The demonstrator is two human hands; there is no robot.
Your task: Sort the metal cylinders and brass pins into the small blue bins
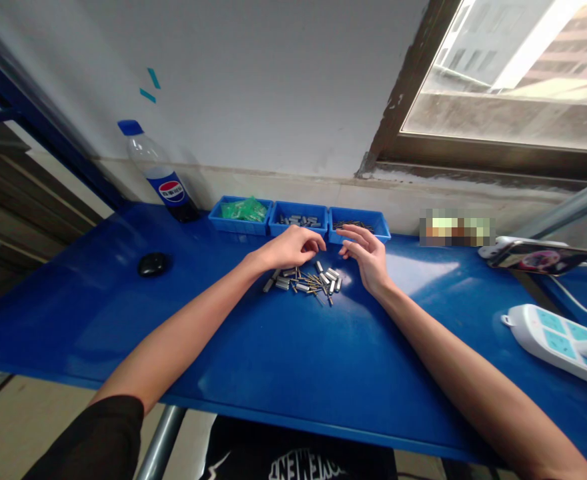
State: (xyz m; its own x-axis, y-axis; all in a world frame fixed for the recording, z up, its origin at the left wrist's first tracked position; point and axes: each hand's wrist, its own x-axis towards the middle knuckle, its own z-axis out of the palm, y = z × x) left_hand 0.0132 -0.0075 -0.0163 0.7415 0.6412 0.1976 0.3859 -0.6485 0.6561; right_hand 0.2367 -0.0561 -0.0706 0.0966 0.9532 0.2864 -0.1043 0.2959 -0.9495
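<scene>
Blue-surfaced table (pixel 273 360), loose hardware near its middle: short silver metal cylinders (pixel 332 275) mixed with thin brass-coloured pins (pixel 313 288) in one spread heap, pieces lying at various angles, some crossing or touching.

Left hand (pixel 301 247): above the far left part of the heap, palm down, fingers curled, thumb close to the index finger. Cannot tell whether a small piece sits between the fingertips. Right hand (pixel 366 257): just beyond the heap's right side, fingers loosely bent and partly spread, thumb apart from most of them; no piece visible in its grasp. Hands near each other, not touching.

Three blue bins stand in a row behind, against the wall. Left bin (pixel 241 227): green packets (pixel 246 209). Middle bin (pixel 276 229): more silver cylinders, partly hidden by the left hand. Right bin (pixel 382 225): thin dark pins, the right hand's fingers overlapping its front edge in view.

Left of bins: bottle (pixel 172 192) with blue cap, dark liquid low inside; nearer, a small black rounded object (pixel 153 265). Far right: phone (pixel 548 258) propped on its side, white power strip (pixel 538 333) nearer the person.
</scene>
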